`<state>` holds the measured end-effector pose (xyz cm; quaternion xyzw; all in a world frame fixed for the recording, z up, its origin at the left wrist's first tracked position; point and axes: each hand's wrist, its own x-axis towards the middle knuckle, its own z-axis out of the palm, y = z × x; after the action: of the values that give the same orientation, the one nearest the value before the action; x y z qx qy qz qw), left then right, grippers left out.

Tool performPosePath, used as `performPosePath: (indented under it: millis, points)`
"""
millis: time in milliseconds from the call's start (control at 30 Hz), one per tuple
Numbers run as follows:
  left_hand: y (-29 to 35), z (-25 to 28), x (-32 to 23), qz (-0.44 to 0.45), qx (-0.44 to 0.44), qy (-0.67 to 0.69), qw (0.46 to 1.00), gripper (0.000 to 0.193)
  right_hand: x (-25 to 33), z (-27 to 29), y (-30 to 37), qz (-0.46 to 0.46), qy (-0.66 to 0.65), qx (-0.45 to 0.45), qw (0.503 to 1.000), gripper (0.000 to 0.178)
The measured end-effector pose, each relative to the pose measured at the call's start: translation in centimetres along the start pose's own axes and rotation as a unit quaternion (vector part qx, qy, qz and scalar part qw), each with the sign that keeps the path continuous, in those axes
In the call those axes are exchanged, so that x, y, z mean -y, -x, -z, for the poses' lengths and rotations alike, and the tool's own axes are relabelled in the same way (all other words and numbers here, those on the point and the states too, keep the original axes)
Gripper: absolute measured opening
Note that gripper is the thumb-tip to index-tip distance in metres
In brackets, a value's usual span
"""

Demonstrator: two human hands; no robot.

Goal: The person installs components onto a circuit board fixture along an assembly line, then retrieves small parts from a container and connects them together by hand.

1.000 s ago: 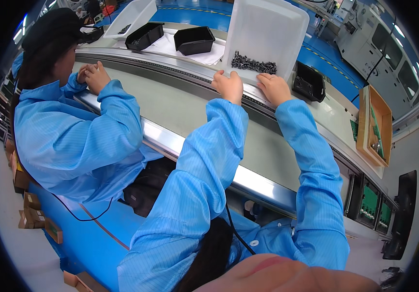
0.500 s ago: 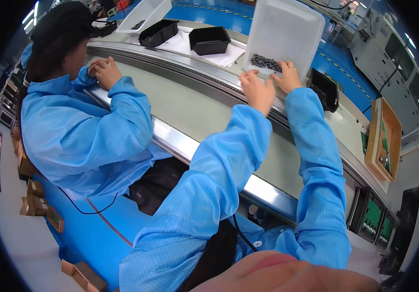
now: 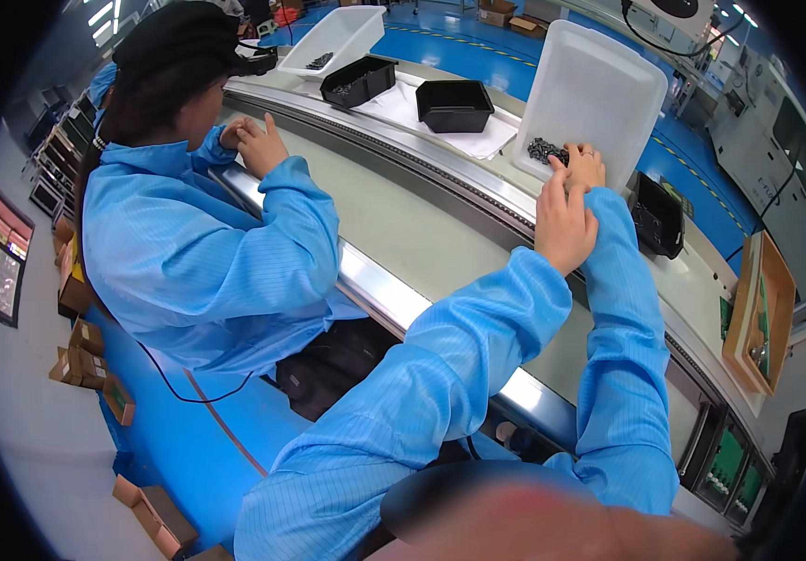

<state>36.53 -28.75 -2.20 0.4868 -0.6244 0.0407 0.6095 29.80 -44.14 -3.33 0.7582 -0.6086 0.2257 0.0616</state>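
At the lower end of a tilted white plastic bin (image 3: 599, 89) lies a pile of small dark parts (image 3: 545, 150). My right hand (image 3: 588, 168) is at the right edge of this pile, its fingers bent inward and their tips partly hidden. Just in front of it, my left hand (image 3: 564, 224) is raised with fingers apart and nothing visible in them. The left fingertips overlap the right hand in view; whether they touch, I cannot tell. Blue sleeves cover both of my arms, which reach across the pale conveyor belt (image 3: 403, 210).
Black trays (image 3: 454, 107) stand along the far ledge; another black bin (image 3: 655, 215) sits right of the white bin. A wooden box (image 3: 760, 313) holds green boards. On my left, a co-worker in a blue coat (image 3: 206, 252) has both hands over the belt.
The view has shifted, so the scene sits farther right and lower. My left hand has come closer to my right hand, which stays by the small parts.
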Motion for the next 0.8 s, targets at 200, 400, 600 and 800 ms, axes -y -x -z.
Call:
performPosePath:
  millis: [200, 400, 600, 800]
  points:
    - [0.0, -0.2, 0.4, 0.002, 0.005, 0.002, 1.000, 0.029, -0.4, 0.0, -0.5, -0.002, -0.030, 0.060, 0.998, 0.037]
    - [-0.1, 0.0, -0.1, -0.007, 0.008, 0.001, 1.000, 0.028, -2.1, -1.8, -1.2, 0.036, -0.054, 0.057, 0.996, 0.029]
    - [0.1, -0.1, -0.2, -0.007, 0.010, 0.011, 1.000, 0.028, -1.9, -1.4, -1.2, 0.035, -0.063, 0.082, 0.994, 0.021]
    - [-0.1, -0.3, 0.1, -0.024, 0.015, 0.009, 1.000, 0.027, -0.9, 0.1, -1.7, 0.076, -0.089, 0.065, 0.991, 0.023]
